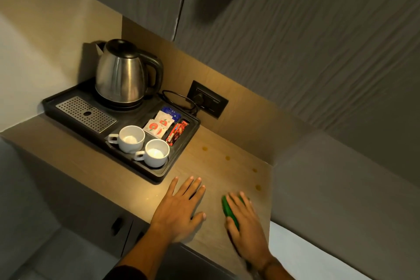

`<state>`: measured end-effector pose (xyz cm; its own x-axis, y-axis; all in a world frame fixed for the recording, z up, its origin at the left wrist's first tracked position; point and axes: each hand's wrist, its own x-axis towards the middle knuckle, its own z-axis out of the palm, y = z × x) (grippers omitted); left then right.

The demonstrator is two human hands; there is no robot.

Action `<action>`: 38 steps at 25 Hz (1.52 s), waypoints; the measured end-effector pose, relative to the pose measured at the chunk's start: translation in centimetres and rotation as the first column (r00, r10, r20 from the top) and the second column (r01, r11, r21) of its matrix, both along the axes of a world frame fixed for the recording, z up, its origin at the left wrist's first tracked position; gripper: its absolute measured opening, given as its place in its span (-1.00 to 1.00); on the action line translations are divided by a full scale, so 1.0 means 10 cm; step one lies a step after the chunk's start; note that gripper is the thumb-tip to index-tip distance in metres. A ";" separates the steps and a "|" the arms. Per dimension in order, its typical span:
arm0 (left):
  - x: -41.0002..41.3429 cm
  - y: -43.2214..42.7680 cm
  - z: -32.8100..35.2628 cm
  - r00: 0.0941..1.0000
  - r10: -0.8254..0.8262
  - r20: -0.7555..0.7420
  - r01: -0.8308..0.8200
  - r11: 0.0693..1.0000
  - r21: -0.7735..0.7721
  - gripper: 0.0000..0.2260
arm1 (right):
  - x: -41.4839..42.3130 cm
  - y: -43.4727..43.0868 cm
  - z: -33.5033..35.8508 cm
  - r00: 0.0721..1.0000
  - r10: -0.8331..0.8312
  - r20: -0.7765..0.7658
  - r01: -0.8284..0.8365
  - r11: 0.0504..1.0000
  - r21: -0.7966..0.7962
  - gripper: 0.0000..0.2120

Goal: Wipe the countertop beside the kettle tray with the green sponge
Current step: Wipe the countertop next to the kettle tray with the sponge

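The green sponge (228, 208) lies on the wooden countertop (218, 166) near its front right edge, mostly covered by my right hand (246, 232), which presses down on it and looks blurred. My left hand (181, 207) rests flat on the countertop with fingers spread, just in front of the black kettle tray's (159, 176) near corner. Small brownish spots (227, 158) dot the countertop to the right of the tray. The steel kettle (121, 75) stands at the back of the tray.
Two white cups (145, 145) and several sachets (162, 126) sit in the tray, with a metal drip grate (85, 113) on its left. A black wall socket (208, 99) with a coiled cord is behind the tray. Grey cabinets hang above; the countertop ends at a wall on the right.
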<state>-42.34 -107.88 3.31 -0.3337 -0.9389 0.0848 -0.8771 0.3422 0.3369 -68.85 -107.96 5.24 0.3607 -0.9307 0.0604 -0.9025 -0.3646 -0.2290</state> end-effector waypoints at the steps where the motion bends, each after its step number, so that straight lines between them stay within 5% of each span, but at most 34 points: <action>1: 0.00 0.00 0.00 1.000 0.003 0.002 -0.003 1.000 -0.002 -0.32 | -0.14 0.01 0.02 1.000 -0.022 0.005 0.022 1.000 -0.003 -0.48; 5: 0.01 0.00 0.00 1.000 -0.008 0.016 0.008 1.000 0.005 -0.32 | 0.15 -0.70 0.22 0.972 -0.227 0.058 0.224 0.973 0.053 -0.51; 10: 0.00 -0.01 -0.05 1.000 -0.003 0.007 0.003 1.000 0.007 -0.31 | 0.00 -0.23 0.08 0.998 0.004 0.066 -0.007 0.999 0.041 -0.50; 16: 0.00 -0.03 -0.08 1.000 -0.004 -0.006 0.004 1.000 -0.013 -0.31 | -0.22 -0.95 0.34 0.911 -0.399 0.107 0.389 0.916 0.100 -0.51; 21: 0.00 -0.03 -0.04 1.000 -0.002 -0.013 0.003 1.000 0.021 -0.31 | -0.45 -0.34 0.19 0.991 -0.078 0.111 0.077 0.997 0.011 -0.49; 26: 0.00 -0.02 -0.01 1.000 0.002 -0.002 -0.002 1.000 0.020 -0.31 | -0.31 -1.23 0.41 0.900 -0.421 0.113 0.412 0.906 0.096 -0.54; 32: 0.01 -0.04 -0.02 1.000 -0.004 -0.023 0.004 1.000 0.006 -0.30 | -0.46 -0.78 0.14 0.996 -0.001 0.090 -0.001 1.000 0.015 -0.48; 36: 0.00 -0.04 -0.01 0.999 0.003 -0.034 -0.003 1.000 0.003 -0.30 | -0.09 -1.48 0.26 0.935 -0.348 0.074 0.348 0.937 0.015 -0.54; 38: 0.00 -0.04 0.00 0.999 0.005 -0.040 -0.005 1.000 0.010 -0.30 | 0.39 -1.67 0.30 0.952 -0.307 0.005 0.307 0.952 -0.010 -0.53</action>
